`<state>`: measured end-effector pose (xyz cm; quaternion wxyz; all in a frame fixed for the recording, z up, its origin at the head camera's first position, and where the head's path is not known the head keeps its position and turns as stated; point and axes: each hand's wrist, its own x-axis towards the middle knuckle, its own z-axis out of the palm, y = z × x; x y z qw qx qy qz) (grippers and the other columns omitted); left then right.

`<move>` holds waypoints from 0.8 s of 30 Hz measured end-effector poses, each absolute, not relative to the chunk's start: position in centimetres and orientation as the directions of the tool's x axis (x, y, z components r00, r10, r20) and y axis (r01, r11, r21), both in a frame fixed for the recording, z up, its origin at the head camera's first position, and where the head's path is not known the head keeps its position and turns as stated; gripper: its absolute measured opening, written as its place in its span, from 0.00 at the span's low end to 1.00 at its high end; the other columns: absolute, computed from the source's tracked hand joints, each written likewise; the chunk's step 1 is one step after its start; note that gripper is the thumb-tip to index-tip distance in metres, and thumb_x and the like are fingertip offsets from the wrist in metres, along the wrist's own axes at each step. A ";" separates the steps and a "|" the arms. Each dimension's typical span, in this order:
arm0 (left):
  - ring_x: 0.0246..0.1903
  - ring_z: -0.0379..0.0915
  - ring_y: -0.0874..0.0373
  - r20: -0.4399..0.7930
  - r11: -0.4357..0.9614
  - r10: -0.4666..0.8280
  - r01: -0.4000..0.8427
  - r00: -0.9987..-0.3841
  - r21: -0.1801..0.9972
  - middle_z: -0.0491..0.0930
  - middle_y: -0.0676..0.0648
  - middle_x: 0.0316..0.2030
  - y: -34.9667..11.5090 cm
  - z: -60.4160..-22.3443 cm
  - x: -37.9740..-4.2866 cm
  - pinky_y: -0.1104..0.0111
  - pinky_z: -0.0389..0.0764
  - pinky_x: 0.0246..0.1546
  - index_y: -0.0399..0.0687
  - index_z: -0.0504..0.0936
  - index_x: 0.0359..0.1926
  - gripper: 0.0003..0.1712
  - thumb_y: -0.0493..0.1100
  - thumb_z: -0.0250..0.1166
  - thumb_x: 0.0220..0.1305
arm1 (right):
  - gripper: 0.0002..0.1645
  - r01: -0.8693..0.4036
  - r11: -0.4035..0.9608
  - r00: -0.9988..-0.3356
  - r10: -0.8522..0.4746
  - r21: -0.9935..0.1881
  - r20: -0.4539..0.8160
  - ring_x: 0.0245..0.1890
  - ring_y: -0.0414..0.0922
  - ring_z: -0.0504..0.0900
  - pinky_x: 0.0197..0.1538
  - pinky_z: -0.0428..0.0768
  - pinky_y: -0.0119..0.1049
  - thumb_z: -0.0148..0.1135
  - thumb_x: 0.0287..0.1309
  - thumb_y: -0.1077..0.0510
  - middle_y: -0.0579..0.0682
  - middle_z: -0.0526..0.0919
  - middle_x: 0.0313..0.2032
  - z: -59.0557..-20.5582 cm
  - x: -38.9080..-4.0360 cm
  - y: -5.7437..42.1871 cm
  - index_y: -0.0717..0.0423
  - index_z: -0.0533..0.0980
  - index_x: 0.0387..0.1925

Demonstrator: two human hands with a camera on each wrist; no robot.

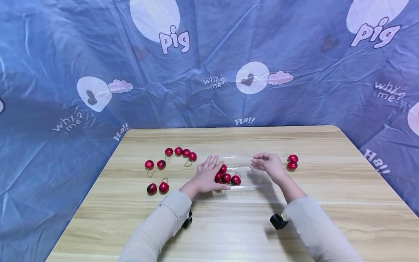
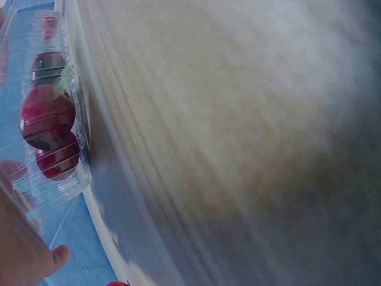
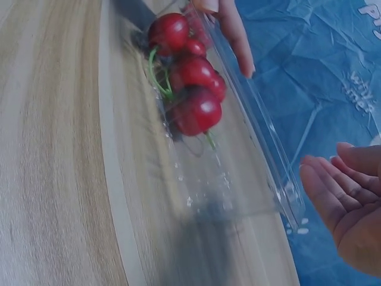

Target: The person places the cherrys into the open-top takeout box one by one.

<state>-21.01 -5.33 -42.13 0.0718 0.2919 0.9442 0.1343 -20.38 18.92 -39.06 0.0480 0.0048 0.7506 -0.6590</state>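
Note:
A clear plastic box [image 1: 248,186] lies at the middle of the table, with several red cherries [image 1: 226,178] gathered toward its left end. My left hand [image 1: 207,178] lies over that left end, fingers spread and nearly straight, thumb along the near side. In the right wrist view, fingers of the left hand [image 3: 234,36] reach down at the far rim. My right hand [image 1: 268,165] hovers by the box's right end with loosely bent fingers and holds nothing. Through the box wall in the left wrist view, stemmed cherries [image 2: 47,116] show close up.
Left of the box lie more loose cherries, among them a near pair [image 1: 158,188], a middle pair [image 1: 155,165] and a farther group [image 1: 180,151]. Another pair [image 1: 292,162] sits right of my right hand. A blue printed cloth [image 1: 209,98] hangs behind the wooden table [image 1: 229,225].

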 end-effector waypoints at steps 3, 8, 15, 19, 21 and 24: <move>0.63 0.25 0.48 -0.057 0.793 0.570 0.531 -0.820 0.298 0.35 0.43 0.65 -5.4 -42.2 -21.0 0.49 0.43 0.56 0.49 0.45 0.66 0.57 0.77 0.47 0.42 | 0.19 0.060 0.093 -0.998 -0.030 -0.994 -0.063 0.31 0.38 0.79 0.40 0.75 0.33 0.49 0.54 0.70 0.57 0.78 0.33 -39.1 -20.3 19.5 0.82 0.62 0.46; 0.63 0.25 0.47 -0.054 0.792 0.571 0.532 -0.819 0.301 0.35 0.43 0.65 -5.4 -42.2 -21.0 0.49 0.43 0.56 0.49 0.45 0.66 0.56 0.76 0.48 0.42 | 0.20 0.049 0.021 -0.999 0.023 -0.999 -0.049 0.29 0.37 0.79 0.39 0.76 0.32 0.49 0.55 0.70 0.48 0.79 0.28 -39.0 -20.0 20.6 0.83 0.60 0.46; 0.63 0.26 0.46 -0.044 0.790 0.574 0.539 -0.818 0.294 0.35 0.43 0.65 -5.3 -42.2 -21.0 0.49 0.44 0.56 0.49 0.46 0.66 0.57 0.77 0.47 0.41 | 0.22 0.043 -0.030 -0.997 0.060 -0.999 -0.045 0.28 0.38 0.80 0.38 0.76 0.31 0.49 0.55 0.70 0.45 0.79 0.25 -39.5 -19.3 22.1 0.85 0.57 0.46; 0.63 0.26 0.46 -0.047 0.792 0.571 0.535 -0.819 0.294 0.34 0.43 0.65 -5.3 -42.2 -20.9 0.50 0.44 0.56 0.49 0.46 0.66 0.57 0.77 0.47 0.41 | 0.20 0.049 -0.041 -0.995 0.080 -0.998 -0.052 0.27 0.37 0.80 0.38 0.76 0.31 0.49 0.55 0.71 0.45 0.79 0.24 -40.1 -18.9 22.8 0.86 0.58 0.45; 0.63 0.26 0.47 -0.048 0.792 0.570 0.534 -0.820 0.296 0.34 0.43 0.65 -5.3 -42.2 -20.9 0.50 0.44 0.56 0.49 0.46 0.66 0.57 0.77 0.47 0.41 | 0.21 0.060 -0.032 -0.994 0.088 -0.998 -0.063 0.27 0.37 0.79 0.39 0.76 0.32 0.49 0.55 0.70 0.45 0.79 0.24 -40.3 -18.7 23.1 0.85 0.59 0.45; 0.63 0.26 0.46 -0.049 0.792 0.571 0.534 -0.820 0.295 0.34 0.43 0.65 -5.4 -42.2 -20.9 0.50 0.44 0.56 0.49 0.46 0.66 0.57 0.77 0.47 0.41 | 0.21 0.083 -0.025 -0.991 0.103 -0.996 -0.086 0.27 0.37 0.79 0.39 0.75 0.32 0.50 0.55 0.69 0.45 0.79 0.25 -40.7 -18.4 23.4 0.84 0.59 0.45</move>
